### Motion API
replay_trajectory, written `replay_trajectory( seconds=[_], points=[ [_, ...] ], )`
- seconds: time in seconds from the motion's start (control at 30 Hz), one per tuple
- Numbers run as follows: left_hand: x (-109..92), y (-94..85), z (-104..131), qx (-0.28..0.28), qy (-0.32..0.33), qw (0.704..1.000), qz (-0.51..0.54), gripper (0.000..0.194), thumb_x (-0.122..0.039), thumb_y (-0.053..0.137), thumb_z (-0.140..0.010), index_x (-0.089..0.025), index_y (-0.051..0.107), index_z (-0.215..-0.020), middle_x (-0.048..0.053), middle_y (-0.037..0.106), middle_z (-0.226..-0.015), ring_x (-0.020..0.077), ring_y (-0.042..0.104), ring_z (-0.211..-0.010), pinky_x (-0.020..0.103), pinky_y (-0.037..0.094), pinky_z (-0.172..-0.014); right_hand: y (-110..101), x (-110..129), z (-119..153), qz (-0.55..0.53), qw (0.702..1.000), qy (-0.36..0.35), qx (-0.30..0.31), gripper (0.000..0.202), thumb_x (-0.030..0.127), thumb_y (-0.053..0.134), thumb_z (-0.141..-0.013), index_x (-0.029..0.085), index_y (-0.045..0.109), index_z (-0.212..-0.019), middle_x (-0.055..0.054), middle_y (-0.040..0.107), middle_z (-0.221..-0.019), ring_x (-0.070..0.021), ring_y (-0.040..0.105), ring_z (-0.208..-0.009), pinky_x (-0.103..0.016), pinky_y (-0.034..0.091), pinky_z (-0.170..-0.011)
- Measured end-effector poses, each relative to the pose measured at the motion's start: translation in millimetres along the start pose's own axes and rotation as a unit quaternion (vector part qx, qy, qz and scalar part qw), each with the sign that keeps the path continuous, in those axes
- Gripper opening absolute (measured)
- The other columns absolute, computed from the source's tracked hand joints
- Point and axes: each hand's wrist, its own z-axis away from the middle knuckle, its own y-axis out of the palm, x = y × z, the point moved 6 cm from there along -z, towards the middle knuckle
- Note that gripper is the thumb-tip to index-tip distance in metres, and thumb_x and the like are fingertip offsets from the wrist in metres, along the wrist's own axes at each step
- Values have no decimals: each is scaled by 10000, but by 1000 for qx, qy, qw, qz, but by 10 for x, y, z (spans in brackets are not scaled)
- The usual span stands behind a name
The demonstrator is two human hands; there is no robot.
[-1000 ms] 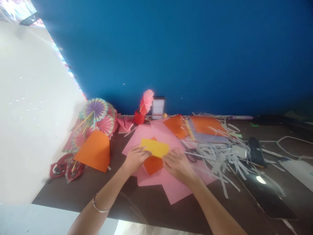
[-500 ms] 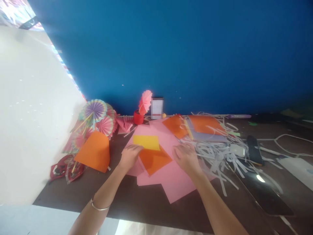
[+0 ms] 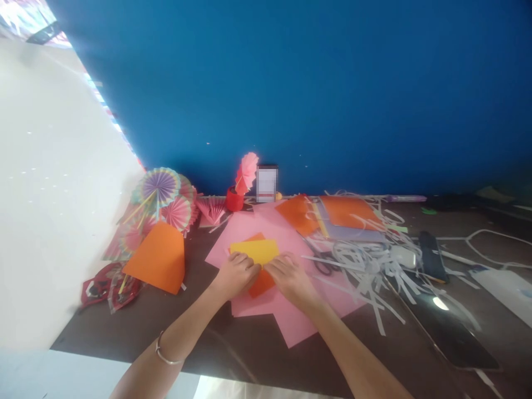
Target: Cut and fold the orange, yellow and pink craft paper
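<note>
A small yellow paper [image 3: 253,249] lies over an orange paper [image 3: 262,285], on top of pink sheets [image 3: 291,327] on the dark table. My left hand [image 3: 239,274] has its fingers closed at the yellow paper's lower edge. Beside it, my right hand [image 3: 293,281] grips the same edge near the right corner, and the fingertips of both hands almost meet. My fingers hide part of the yellow paper's lower edge and the middle of the orange paper.
Folded paper fans [image 3: 160,191] and an orange sheet [image 3: 160,257] are at left. A red holder [image 3: 235,200] carries a pink fan. Right of my hands lie scissors [image 3: 326,263], tangled white paper strips [image 3: 366,260], a dark phone [image 3: 457,330] and cables.
My right hand has moved left onto the yellow paper. My left hand has shifted right along its lower edge. The yellow paper has moved slightly right and down.
</note>
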Motion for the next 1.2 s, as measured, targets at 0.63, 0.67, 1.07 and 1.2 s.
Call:
replay_trajectory(
  seconds=[0.63, 0.67, 1.07, 1.2],
  points=[
    [55, -27, -9, 66, 11, 997, 42, 76, -150, 493, -751, -180, 563, -755, 23, 542, -704, 160, 477, -690, 281, 321, -599, -252, -236, 43, 7, 998, 21, -54, 308, 71, 350, -866, 207, 625, -893, -18, 670, -811, -155, 567, -841, -361, 302, -891],
    [64, -24, -1, 65, 10, 997, 45, 72, -152, 492, -748, -178, 559, -743, 22, 538, -698, 158, 477, -685, 280, 324, -597, -267, -256, 50, 8, 998, 22, -59, 310, 69, 352, -863, 208, 627, -889, -18, 673, -813, -156, 570, -846, -362, 304, -889],
    [397, 133, 149, 4, -285, 821, 494, 341, -357, 334, -874, -145, 527, -689, 47, 589, -655, 151, 564, -628, 288, 447, -620, -377, -496, 187, 42, 973, 107, -202, 188, 112, 440, -859, 192, 610, -864, -53, 659, -788, -187, 577, -787, -345, 396, -760],
    [273, 371, 130, -4, -397, 517, 758, 597, -646, 333, -807, -109, 564, -925, 130, 679, -776, 242, 662, -750, 384, 518, -673, -236, -176, 69, 2, 992, 7, -126, 260, 74, 402, -863, 186, 612, -966, -60, 668, -870, -169, 579, -859, -341, 418, -802]
  ],
)
